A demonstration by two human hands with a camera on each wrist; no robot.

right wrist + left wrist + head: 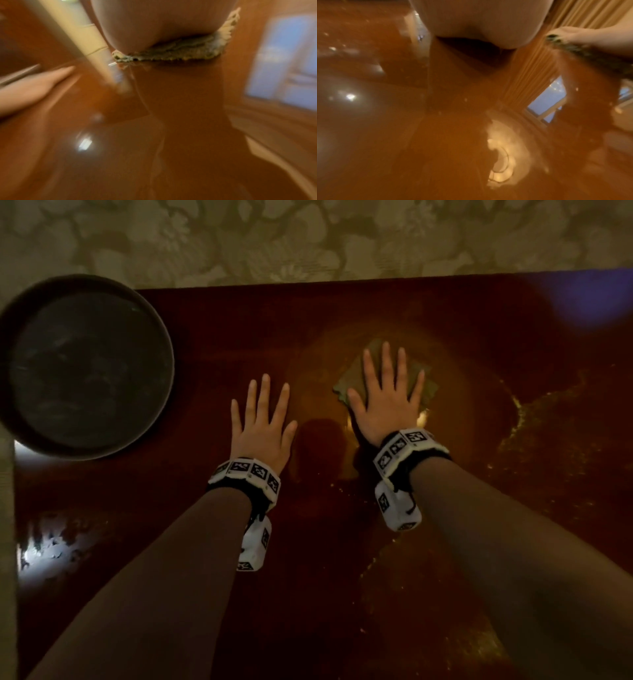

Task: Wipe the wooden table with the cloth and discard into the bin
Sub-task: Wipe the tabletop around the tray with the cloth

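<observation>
A green cloth (416, 373) lies folded on the glossy dark wooden table (342, 313), right of centre. My right hand (385, 392) presses flat on it with fingers straight and spread. In the right wrist view the cloth (180, 53) shows as a frayed edge under my palm. My left hand (262, 419) rests flat on the bare wood to the left of the cloth, fingers straight. A round dark bin (85, 368) stands at the table's left edge. In the left wrist view the cloth (583, 52) appears at the upper right under the other hand.
Streaks and smears (534, 419) glint on the wood right of the cloth and toward me. A patterned pale carpet (274, 237) lies beyond the table's far edge. Bright reflections (41, 546) sit near the left edge.
</observation>
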